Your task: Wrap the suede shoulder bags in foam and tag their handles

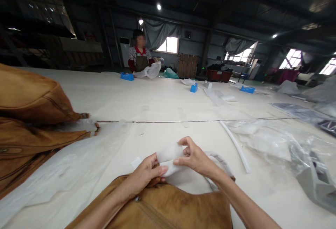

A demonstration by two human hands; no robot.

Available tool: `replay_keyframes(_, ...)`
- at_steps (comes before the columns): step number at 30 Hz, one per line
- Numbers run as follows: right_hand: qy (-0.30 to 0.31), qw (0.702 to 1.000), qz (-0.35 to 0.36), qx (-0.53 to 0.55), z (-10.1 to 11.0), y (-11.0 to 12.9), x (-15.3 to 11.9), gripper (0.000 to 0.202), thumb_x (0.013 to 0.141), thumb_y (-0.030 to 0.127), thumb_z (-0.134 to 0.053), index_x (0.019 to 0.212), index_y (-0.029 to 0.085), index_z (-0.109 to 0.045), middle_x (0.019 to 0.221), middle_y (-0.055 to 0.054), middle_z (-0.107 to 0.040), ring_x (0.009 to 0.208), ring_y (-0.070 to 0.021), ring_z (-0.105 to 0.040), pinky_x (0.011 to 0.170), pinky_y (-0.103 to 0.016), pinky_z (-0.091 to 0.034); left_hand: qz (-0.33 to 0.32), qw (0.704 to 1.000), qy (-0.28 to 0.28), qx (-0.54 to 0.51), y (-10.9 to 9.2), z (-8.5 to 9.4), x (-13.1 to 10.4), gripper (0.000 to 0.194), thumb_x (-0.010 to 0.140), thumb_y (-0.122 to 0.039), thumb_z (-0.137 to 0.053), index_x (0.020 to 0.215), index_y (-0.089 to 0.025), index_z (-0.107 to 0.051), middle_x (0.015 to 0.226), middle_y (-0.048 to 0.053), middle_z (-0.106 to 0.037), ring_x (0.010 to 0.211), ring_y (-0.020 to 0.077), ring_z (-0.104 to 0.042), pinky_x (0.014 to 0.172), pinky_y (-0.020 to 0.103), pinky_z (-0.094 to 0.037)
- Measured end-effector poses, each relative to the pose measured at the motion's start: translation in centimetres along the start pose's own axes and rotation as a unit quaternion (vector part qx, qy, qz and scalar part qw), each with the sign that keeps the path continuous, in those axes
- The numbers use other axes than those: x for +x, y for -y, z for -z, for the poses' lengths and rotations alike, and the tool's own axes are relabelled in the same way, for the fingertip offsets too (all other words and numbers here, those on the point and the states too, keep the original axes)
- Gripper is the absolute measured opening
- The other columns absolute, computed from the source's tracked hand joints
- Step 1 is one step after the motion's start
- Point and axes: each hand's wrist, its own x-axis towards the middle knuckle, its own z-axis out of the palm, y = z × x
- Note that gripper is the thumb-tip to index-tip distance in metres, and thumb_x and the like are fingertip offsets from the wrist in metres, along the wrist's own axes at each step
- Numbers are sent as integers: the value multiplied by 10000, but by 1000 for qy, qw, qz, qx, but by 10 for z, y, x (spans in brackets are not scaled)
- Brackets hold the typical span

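Observation:
A brown leather-look bag with a zipper lies right in front of me at the table's near edge. At its top, a piece of white foam sheet sits around or against a strap end, mostly hidden by my fingers. My left hand is closed on the foam sheet and the bag part beneath it. With thumb and fingers, my right hand pinches the foam sheet's right side. Behind my right wrist, a handle wrapped in pale material arcs up from the bag.
More brown bags are stacked at the left on clear plastic film. A white foam strip, crumpled plastic and a grey tape dispenser lie right. Blue holders stand farther back. Across the table, a person handles plastic.

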Motion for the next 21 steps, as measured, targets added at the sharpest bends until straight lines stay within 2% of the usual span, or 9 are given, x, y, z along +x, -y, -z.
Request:
replay_keyframes(2, 63, 993, -54, 79, 14, -1, 1, 1095, 591, 315, -870, 1484, 249, -239, 1330, -130, -487, 894, -158, -592, 797, -328, -502, 5, 1000, 7, -12, 0, -1, -1, 662, 709, -530, -776, 1228, -172, -574, 771, -9, -590, 534, 78, -397, 657, 272, -484)
replay_keyframes(3, 94, 988, -73, 102, 19, -1, 3, 1214, 573, 306, -881, 1520, 241, -125, 1382, -164, -450, 933, -167, -599, 808, -331, -505, 6, 1000, 7, -16, 0, -1, -1, 673, 699, -528, -783, 1229, -169, -576, 758, -8, -586, 538, 83, -405, 651, 272, -484)
replay_keyframes(4, 123, 983, -86, 110, 23, -2, 6, 1251, 560, 293, -888, 1527, 223, -98, 1394, -178, -446, 982, -178, -598, 827, -330, -502, 6, 1000, 8, -19, 0, -1, -1, 679, 695, -528, -786, 1230, -166, -576, 743, -9, -581, 542, 88, -414, 637, 269, -480)
replay_keyframes(5, 155, 977, -94, 112, 26, -3, 8, 1218, 554, 279, -891, 1518, 202, -151, 1373, -173, -477, 1024, -185, -593, 848, -325, -496, 5, 1000, 10, -22, 0, -1, -2, 680, 696, -526, -785, 1231, -163, -576, 736, -7, -579, 553, 96, -429, 625, 263, -475)
replay_keyframes(7, 220, 963, -94, 120, 27, -3, 13, 1007, 559, 254, -888, 1418, 172, -369, 1261, -127, -579, 1050, -186, -593, 869, -305, -484, 2, 1000, 16, -27, 1, -1, -2, 660, 705, -514, -782, 1221, -158, -577, 759, 6, -590, 605, 116, -474, 613, 253, -473)
replay_keyframes(10, 269, 946, -86, 161, 24, -4, 15, 646, 588, 250, -875, 1144, 170, -558, 993, -27, -673, 922, -157, -630, 786, -253, -484, -4, 999, 18, -37, 1, -3, -4, 586, 715, -480, -783, 1171, -172, -579, 843, 22, -614, 679, 131, -522, 617, 240, -487)
replay_keyframes(14, 192, 961, -81, 182, 20, -11, 7, 442, 590, 272, -876, 924, 180, -602, 806, 39, -626, 748, -109, -575, 644, -194, -428, -11, 999, -6, -30, -2, -7, -6, 432, 735, -479, -753, 1002, -191, -573, 761, -14, -601, 579, 100, -518, 511, 188, -426)
replay_keyframes(17, 169, 972, -47, 160, 18, -20, 1, 312, 671, 307, -832, 931, 195, -700, 810, 25, -589, 747, -115, -532, 671, -220, -432, 5, 999, -41, -1, -3, -9, -8, 376, 741, -459, -707, 983, -193, -597, 613, -46, -555, 474, 89, -465, 457, 183, -360)
replay_keyframes(21, 174, 979, -3, 109, 17, -31, -3, 210, 765, 360, -773, 935, 238, -780, 854, -6, -550, 791, -140, -527, 714, -246, -444, 43, 996, -70, 21, -1, -9, -9, 330, 715, -419, -667, 937, -174, -672, 454, -56, -468, 431, 98, -397, 451, 198, -281)
